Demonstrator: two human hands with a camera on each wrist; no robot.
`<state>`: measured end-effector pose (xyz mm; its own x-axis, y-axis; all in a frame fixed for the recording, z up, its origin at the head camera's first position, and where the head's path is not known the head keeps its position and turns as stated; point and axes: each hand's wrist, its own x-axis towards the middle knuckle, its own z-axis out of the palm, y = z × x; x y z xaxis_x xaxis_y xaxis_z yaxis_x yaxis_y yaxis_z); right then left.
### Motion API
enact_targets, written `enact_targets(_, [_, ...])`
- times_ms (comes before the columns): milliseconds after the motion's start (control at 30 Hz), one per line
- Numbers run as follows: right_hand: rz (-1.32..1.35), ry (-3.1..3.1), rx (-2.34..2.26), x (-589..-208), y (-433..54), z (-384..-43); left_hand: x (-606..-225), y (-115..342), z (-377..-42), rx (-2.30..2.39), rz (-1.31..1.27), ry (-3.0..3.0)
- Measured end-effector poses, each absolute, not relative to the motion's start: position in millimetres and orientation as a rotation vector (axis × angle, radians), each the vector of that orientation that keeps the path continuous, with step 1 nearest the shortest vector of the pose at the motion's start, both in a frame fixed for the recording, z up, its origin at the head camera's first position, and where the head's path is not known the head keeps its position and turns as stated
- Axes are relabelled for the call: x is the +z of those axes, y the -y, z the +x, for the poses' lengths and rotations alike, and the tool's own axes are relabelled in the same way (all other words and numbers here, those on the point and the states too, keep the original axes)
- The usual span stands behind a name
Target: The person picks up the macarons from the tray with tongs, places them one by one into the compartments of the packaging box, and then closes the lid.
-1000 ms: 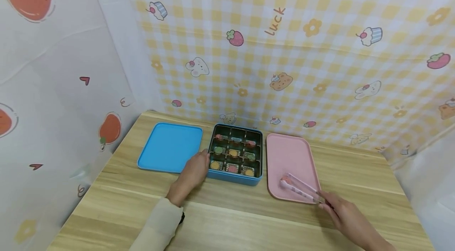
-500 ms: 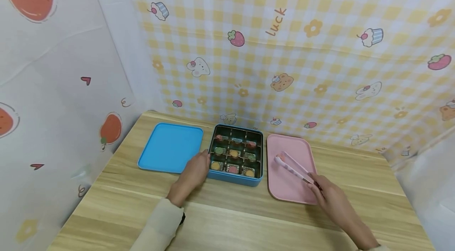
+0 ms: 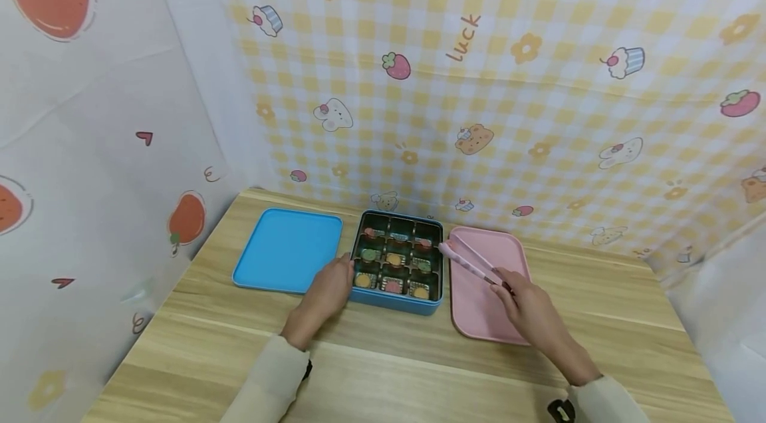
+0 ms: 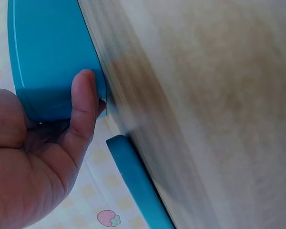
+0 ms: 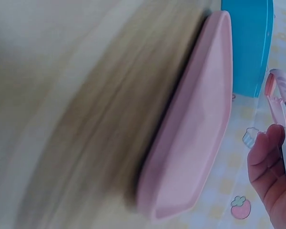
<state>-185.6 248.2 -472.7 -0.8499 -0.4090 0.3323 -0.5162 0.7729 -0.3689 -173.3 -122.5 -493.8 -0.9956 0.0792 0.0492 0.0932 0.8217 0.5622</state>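
Observation:
My left hand (image 3: 328,286) holds the left front corner of a blue box (image 3: 391,302); in the left wrist view one finger lies along the wall (image 4: 47,52) and others bend behind the corner. Dark compartments inside hold small round yellow, green and pinkish pieces, such as a green piece (image 3: 369,255), in clear cups. My right hand (image 3: 529,306) grips a pair of tongs (image 3: 473,266) from the right. Between the tong tips, beside the box's right rim, is a small reddish piece (image 5: 270,85). Beneath the tongs lies a pink tray (image 3: 487,320).
A flat blue lid (image 3: 290,250) lies left of the box. All stands on a wood-grain table (image 3: 407,376), close to its back edge. Behind rises a yellow-checked cloth (image 3: 359,143), with a white printed cloth (image 3: 108,177) along the left.
The right hand has carried the tongs and the reddish piece left and away from me, from over the tray's front to the box's right rim. The left hand stays on the box corner.

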Motion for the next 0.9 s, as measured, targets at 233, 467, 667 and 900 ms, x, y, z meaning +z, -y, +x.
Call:
enact_targets(233, [0.759,2.729,0.702,-468.7,-231.0,-196.7,-494.8,123.1,-172.9,-0.919,-0.142,2.975])
enact_targets(467, [0.755,2.724,0.694,-466.9,-216.0,-204.8,-495.0,122.6,-173.5,-0.912,-0.155,2.966])
enact_targets(667, [0.719,2.778,0.683,-464.7,-203.1,-209.4,-495.5,122.9,-174.4,-0.908,-0.151,2.972])
enact_targets(900, [0.73,2.801,0.69,-464.9,-187.5,-215.7,-495.6,122.7,-174.4,-0.913,-0.154,2.964])
